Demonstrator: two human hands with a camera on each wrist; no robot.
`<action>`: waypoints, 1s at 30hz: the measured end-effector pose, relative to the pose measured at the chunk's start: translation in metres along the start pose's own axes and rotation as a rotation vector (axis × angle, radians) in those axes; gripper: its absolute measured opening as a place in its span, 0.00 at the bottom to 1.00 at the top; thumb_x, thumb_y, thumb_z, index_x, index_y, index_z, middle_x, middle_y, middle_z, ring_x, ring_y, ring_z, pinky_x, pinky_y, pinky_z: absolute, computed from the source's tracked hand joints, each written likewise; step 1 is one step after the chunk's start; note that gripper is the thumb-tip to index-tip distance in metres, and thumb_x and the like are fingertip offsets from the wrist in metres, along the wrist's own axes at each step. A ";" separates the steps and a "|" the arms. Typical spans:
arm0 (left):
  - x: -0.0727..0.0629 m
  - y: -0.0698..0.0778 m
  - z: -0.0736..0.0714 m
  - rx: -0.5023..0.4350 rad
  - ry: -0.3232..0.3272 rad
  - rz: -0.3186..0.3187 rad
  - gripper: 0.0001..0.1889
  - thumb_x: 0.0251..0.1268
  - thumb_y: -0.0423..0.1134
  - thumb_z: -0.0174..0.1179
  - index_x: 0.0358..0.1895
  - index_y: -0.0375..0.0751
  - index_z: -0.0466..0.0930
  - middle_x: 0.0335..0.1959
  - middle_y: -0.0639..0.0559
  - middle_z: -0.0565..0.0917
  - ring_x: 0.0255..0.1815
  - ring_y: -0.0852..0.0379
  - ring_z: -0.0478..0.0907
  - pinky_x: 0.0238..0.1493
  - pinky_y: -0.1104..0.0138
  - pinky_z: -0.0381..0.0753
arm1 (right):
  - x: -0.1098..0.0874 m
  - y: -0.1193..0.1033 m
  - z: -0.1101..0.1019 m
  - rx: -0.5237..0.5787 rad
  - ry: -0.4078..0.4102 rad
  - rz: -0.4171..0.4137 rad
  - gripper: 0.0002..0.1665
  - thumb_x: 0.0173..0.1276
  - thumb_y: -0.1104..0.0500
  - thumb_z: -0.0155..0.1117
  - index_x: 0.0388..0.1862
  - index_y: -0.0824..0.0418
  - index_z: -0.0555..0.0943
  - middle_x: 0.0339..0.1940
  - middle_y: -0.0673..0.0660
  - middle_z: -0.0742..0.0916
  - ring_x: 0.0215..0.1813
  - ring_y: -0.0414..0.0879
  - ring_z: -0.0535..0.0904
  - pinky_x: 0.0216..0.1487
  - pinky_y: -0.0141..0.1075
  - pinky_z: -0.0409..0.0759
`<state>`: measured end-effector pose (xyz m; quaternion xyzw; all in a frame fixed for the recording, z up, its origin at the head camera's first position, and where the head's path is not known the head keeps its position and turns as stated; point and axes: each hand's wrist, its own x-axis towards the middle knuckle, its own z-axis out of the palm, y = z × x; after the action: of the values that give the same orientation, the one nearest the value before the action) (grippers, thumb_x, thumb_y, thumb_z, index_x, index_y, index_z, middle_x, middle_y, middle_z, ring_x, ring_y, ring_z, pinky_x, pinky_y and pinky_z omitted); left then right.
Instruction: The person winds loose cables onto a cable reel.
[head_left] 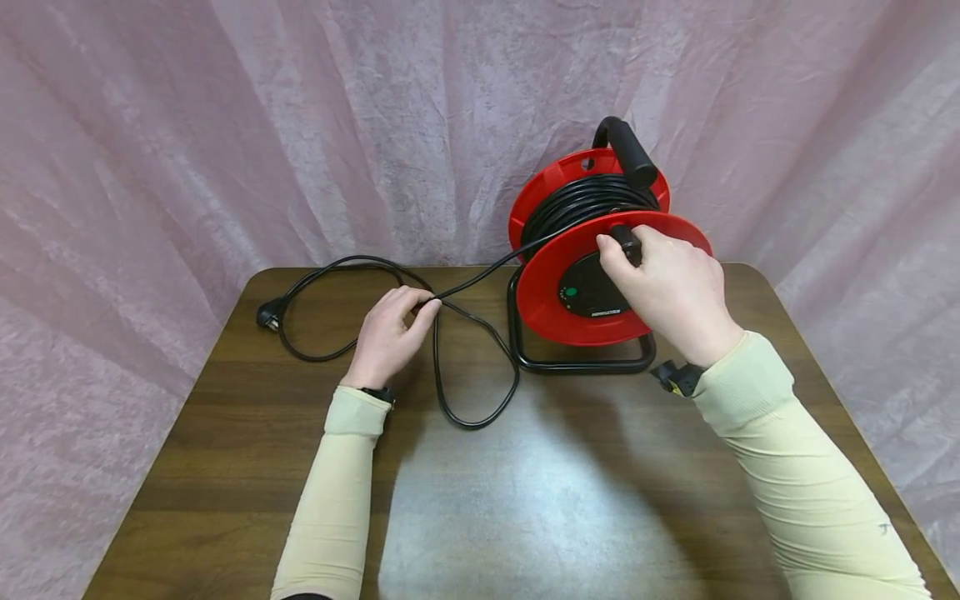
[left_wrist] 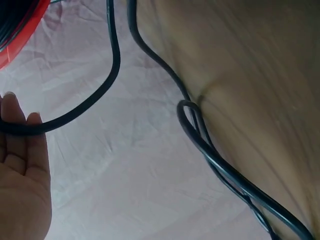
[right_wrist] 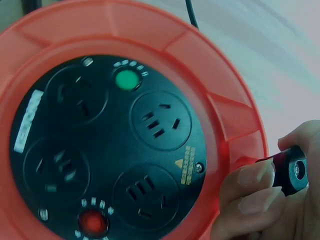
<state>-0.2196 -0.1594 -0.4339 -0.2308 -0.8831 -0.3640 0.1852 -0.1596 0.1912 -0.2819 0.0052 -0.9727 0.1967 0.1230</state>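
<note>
Pale pink velvety curtain [head_left: 420, 125]: it hangs in folds behind your working place and at both its sides.
Brown wood-grain counter [head_left: 487, 517]: it lies before you, with a bright reflection in its middle part.
Red plastic cable reel with two round discs [head_left: 543, 304]: it stands upright at the back of the counter, right of the middle; black windings fill the space between the discs.
Black tubular stand [head_left: 585, 367]: it carries the reel, and its lower bar rests on the counter.
Long black round cable [head_left: 472, 426]: it goes from the windings down to the left; one loose loop lies near the reel, another lies farther left.
Round black socket panel [right_wrist: 110, 145]: it sits in the centre of the front disc and has four sockets.
Your right hand [head_left: 671, 279]: its thumb and fingers grip the small black crank knob [right_wrist: 289, 175] on the front disc.
Your left hand [head_left: 392, 329]: it pinches the cable with thumb and fingers, left of the reel and apart from it.
Black plug [head_left: 268, 315]: it lies near the back left corner of the counter.
Round buttons: one green [right_wrist: 127, 79], one red [right_wrist: 93, 222], both on the panel.
</note>
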 end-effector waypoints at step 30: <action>-0.004 0.005 -0.009 -0.026 -0.062 -0.078 0.20 0.78 0.62 0.51 0.39 0.54 0.83 0.33 0.59 0.79 0.30 0.57 0.68 0.33 0.60 0.70 | -0.003 0.024 -0.008 0.005 0.014 0.079 0.36 0.76 0.30 0.37 0.24 0.56 0.74 0.18 0.57 0.78 0.26 0.55 0.76 0.24 0.46 0.68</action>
<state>-0.2120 -0.1640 -0.4277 -0.2100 -0.8920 -0.3749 0.1405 -0.1561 0.2157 -0.2849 -0.0340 -0.9708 0.2038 0.1219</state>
